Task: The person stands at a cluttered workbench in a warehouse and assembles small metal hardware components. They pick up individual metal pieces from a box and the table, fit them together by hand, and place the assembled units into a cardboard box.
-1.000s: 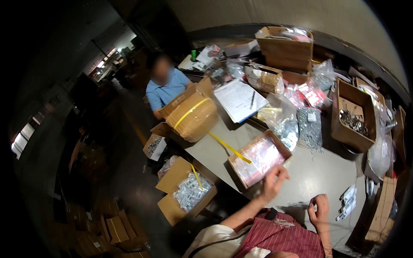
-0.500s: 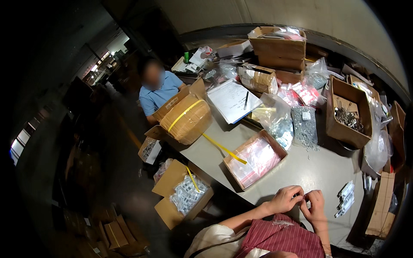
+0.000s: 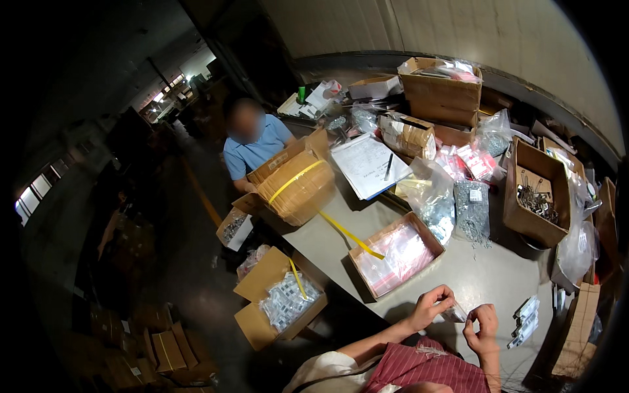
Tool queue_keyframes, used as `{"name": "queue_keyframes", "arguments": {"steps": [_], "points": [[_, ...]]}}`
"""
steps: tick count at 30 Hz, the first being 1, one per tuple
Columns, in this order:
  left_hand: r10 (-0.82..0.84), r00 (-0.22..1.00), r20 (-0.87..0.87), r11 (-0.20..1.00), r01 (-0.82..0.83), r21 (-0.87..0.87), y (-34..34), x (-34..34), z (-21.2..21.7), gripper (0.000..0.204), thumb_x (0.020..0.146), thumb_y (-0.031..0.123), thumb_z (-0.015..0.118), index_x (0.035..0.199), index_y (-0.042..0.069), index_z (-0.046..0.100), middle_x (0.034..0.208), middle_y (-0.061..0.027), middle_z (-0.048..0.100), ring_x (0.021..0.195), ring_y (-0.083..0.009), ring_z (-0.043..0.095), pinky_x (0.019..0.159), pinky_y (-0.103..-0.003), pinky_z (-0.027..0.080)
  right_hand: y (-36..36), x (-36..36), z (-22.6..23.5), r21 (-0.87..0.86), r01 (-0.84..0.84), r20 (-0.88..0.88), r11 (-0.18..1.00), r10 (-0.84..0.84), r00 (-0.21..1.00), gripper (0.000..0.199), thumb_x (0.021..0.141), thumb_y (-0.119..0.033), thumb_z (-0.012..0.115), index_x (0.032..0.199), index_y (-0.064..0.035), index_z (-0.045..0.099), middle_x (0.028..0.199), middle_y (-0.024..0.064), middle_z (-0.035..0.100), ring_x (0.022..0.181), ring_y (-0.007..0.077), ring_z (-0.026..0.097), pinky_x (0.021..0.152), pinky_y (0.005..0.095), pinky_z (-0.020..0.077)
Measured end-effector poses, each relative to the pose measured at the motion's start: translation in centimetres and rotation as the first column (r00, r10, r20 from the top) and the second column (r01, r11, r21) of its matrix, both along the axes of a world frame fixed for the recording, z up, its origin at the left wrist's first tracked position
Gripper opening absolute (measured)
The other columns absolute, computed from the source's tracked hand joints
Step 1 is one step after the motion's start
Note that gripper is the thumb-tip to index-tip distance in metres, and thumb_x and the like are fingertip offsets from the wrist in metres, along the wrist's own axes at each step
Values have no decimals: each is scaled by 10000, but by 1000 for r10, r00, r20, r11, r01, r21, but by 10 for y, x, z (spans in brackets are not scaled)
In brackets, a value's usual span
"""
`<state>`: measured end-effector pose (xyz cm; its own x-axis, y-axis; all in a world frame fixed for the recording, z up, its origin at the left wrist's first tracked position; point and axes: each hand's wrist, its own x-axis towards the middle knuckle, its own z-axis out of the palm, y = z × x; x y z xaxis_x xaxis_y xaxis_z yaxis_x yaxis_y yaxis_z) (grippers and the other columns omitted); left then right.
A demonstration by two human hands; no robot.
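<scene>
Over the near edge of the grey table [image 3: 327, 245], my left hand [image 3: 432, 308] pinches a small clear plastic bag [image 3: 455, 313]. Close on its right, my right hand [image 3: 483, 327] has thumb and forefinger closed at the bag's other edge; whether anything else is between those fingers is too small to tell. What the bag contains cannot be made out. Just beyond my left hand is a shallow cardboard box [image 3: 362, 276] of flat clear bags with red edges. To the right of my right hand lie several silvery packed pieces [image 3: 524, 322].
A strapped carton [image 3: 301, 190] stands on the far left, beside a co-worker in a blue shirt [image 3: 259, 154]. Below the table's left edge, an open carton [image 3: 257, 325] holds packed parts. A clipboard [image 3: 367, 164], bagged hardware [image 3: 472, 206] and a deep box of metal parts [image 3: 534, 219] crowd the back.
My hands have moved apart a little, and the small clear bag now shows between them. The whole view has shifted slightly.
</scene>
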<state>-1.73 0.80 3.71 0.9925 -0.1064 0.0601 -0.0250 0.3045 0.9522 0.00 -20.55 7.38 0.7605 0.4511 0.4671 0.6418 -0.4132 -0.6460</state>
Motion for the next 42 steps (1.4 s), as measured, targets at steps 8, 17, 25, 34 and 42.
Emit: {"name": "queue_keyframes", "arguments": {"steps": [8, 17, 25, 34, 42], "points": [[-112, 965, -239, 943, 28, -331, 3, 7, -20, 163, 1033, 198, 557, 1058, 43, 601, 1033, -36, 640, 966, -124, 601, 889, -301, 470, -6, -1, -13, 257, 160, -393, 953, -48, 918, 93, 792, -55, 660, 840, -15, 592, 792, 73, 595, 805, 210, 581, 750, 343, 468], [-366, 831, -420, 580, -149, -801, 37, 11, -20, 203, 1022, 233, 565, 1046, 49, 649, 1030, -92, 675, 1032, -248, 621, 938, -461, 478, 21, -17, -36, 320, -64, -835, 945, 313, 453, 438, 968, -155, 701, 1342, -27, 513, 1142, 31, 638, 1013, 115, 609, 921, 304, 509], [-214, 880, -424, 777, -110, -620, 28, -7, 4, 244, 1045, 262, 534, 1194, 74, 581, 1142, -71, 648, 1094, -216, 602, 1014, -435, 436, 25, -30, -28, 575, 144, -765, 805, 468, 443, 245, 1025, -148, 598, 1192, 32, 602, 953, 86, 700, 868, 130, 658, 805, 288, 529], [-24, 964, -265, 963, -49, -264, 27, -39, 31, 319, 1021, 138, 552, 1306, -6, 536, 1254, -116, 637, 1179, -183, 590, 1057, -351, 421, 49, -45, -18, 465, 94, -741, 880, 329, 586, 231, 1005, -134, 623, 1168, 29, 627, 920, 79, 716, 853, 136, 675, 781, 290, 533], [112, 967, -230, 965, -161, -208, 69, -68, 30, 394, 922, 14, 546, 1309, -55, 527, 1214, -161, 653, 1085, -221, 636, 952, -353, 507, 102, -54, -16, 334, -39, -593, 942, 242, 768, 207, 961, -127, 661, 1114, 12, 651, 817, 83, 724, 770, 145, 691, 714, 299, 535]]}}
